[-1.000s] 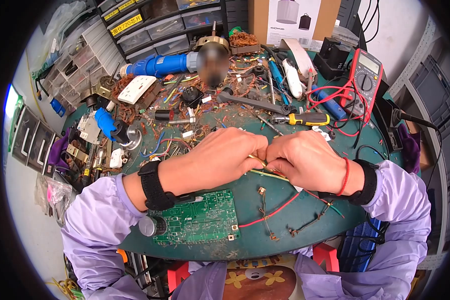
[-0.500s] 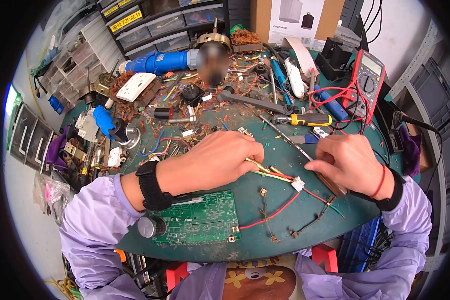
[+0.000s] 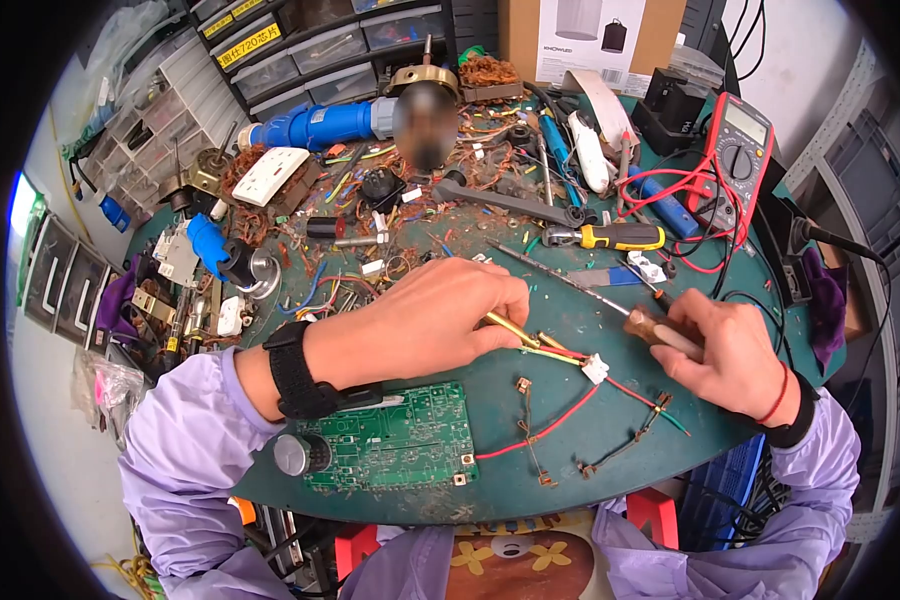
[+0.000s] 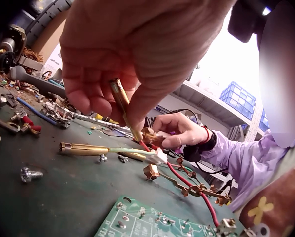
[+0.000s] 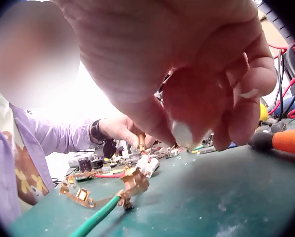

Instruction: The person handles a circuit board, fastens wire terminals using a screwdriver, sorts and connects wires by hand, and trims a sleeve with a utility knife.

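Observation:
My left hand [image 3: 450,305] pinches a brass tube terminal [image 4: 120,98] between thumb and fingers, its open end tilted up in the left wrist view. A second brass tube terminal [image 4: 83,149], on a yellow-green wire [image 4: 130,150], lies on the table below it. The wires meet at a small white connector [image 3: 596,369]. To the right, my right hand [image 3: 725,350] grips the brownish handle of a screwdriver [image 3: 662,332]; its long shaft points to the far left. In the right wrist view the hand hides most of this tool.
A green circuit board [image 3: 390,435] lies at the front, with copper contact strips [image 3: 530,430] to its right. Behind are a ratchet tool [image 3: 615,236], a red multimeter [image 3: 738,165] with leads, and wire scraps. Near my right hand lies an orange-handled tool [image 5: 288,141].
My right hand has left the terminals beside my left hand, moved right and taken hold of the screwdriver, whose handle has shifted away from the table's front. My left hand keeps its pinch.

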Demonstrator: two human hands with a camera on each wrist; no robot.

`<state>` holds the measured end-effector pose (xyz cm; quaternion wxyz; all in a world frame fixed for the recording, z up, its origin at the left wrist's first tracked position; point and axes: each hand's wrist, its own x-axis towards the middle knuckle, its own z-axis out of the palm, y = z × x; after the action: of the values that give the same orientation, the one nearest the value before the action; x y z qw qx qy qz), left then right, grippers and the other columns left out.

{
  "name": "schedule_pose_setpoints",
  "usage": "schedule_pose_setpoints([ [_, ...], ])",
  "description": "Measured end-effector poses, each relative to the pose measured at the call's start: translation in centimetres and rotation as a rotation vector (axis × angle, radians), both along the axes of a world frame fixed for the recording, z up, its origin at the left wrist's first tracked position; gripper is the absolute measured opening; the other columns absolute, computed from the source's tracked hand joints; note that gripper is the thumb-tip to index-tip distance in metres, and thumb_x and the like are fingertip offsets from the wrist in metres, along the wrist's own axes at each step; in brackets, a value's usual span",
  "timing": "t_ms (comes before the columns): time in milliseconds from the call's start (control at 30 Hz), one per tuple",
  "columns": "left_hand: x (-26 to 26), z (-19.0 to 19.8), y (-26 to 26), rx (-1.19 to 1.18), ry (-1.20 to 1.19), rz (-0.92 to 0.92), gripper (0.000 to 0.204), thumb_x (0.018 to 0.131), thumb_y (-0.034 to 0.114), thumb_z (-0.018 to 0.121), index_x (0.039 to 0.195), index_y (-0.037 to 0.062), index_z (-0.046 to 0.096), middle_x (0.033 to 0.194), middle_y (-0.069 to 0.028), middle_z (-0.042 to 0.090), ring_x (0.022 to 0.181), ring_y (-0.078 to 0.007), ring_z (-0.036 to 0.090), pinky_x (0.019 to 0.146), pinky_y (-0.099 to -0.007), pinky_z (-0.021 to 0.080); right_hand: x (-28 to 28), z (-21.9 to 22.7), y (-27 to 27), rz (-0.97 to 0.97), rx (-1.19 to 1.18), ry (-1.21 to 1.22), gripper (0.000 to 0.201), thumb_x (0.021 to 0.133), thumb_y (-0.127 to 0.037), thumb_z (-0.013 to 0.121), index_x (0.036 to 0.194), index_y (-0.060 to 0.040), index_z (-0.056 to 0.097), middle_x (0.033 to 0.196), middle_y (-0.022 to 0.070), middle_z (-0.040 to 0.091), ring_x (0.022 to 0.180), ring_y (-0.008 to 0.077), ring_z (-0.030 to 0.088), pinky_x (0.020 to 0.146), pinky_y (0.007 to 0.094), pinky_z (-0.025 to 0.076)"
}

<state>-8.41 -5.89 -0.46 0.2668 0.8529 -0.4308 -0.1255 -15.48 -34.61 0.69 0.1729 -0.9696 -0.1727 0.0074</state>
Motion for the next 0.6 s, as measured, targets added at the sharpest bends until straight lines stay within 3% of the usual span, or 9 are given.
schedule_pose_setpoints([
  [133, -0.2, 0.2, 0.1, 0.062, 0.063, 0.009, 0.017, 0.082, 0.014, 0.069, 0.089, 0.0022, 0.060, 0.082, -0.0087, 0.062, 0.071, -0.0230, 0.062, 0.063, -0.0344, 0.047, -0.5, 0.9, -1.3, -0.039, 0.209, -0.063, 0.026, 0.072, -0.016, 0.071, 0.084, -0.0003, 0.054, 0.060, 0.0143, 0.057, 0.053, 0.0301, 0.059, 0.051, 0.0359, 0.044],
  [200, -0.1, -0.1, 0.2, 0.028, 0.045, -0.003, 0.017, 0.082, 0.016, 0.069, 0.089, 0.0029, 0.061, 0.082, -0.0077, 0.062, 0.068, -0.0218, 0.060, 0.061, -0.0341, 0.046, -0.8, 1.1, -2.2, -0.019, 0.346, -0.091, 0.025, 0.072, -0.009, 0.071, 0.086, 0.0018, 0.054, 0.063, 0.0124, 0.058, 0.051, 0.0182, 0.055, 0.050, 0.0298, 0.042],
  [300, 0.2, -0.5, 0.3, -0.032, 0.052, -0.007, 0.017, 0.082, 0.017, 0.070, 0.089, 0.0033, 0.063, 0.080, -0.0072, 0.062, 0.065, -0.0211, 0.059, 0.059, -0.0337, 0.044, -1.2, 2.4, -3.4, -0.058, 0.479, -0.032, 0.021, 0.073, -0.006, 0.069, 0.084, 0.0012, 0.053, 0.064, 0.0047, 0.058, 0.056, 0.0069, 0.051, 0.050, 0.0237, 0.037],
  [600, -0.1, -0.2, 0.4, 0.050, 0.075, 0.009, 0.017, 0.082, 0.018, 0.070, 0.088, 0.0032, 0.063, 0.077, -0.0066, 0.061, 0.063, -0.0197, 0.057, 0.057, -0.0329, 0.043, -2.4, 4.5, -5.9, -0.108, 0.431, 0.003, 0.029, 0.068, -0.015, 0.077, 0.082, 0.0015, 0.058, 0.065, 0.0039, 0.060, 0.057, 0.0057, 0.053, 0.051, 0.0208, 0.037],
])
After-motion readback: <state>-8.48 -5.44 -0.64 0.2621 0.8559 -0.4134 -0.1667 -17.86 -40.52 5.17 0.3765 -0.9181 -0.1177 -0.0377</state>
